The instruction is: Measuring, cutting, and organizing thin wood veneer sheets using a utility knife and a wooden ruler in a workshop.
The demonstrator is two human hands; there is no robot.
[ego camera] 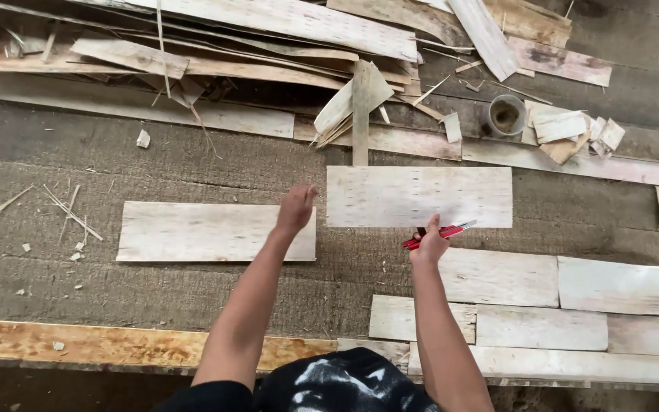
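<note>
Left hand (296, 208) is resting, fingers together, on the left veneer sheet's (215, 231) right end; right hand (429, 246) is gripping a red cutter (438, 233) at the near edge of the middle sheet (419, 196) on the worktop (192, 168).

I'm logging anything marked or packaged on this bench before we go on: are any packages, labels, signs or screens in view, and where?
No labels, signs or screens show.
Round container: far right of the bench among veneer scraps, grey rim, brownish inside; the closest thing to a package, no marking visible.
Red-handled tool: in the right hand, at the lower edge of a pale veneer sheet; no label to make out.
Left hand: on another pale sheet, unmarked.
</note>
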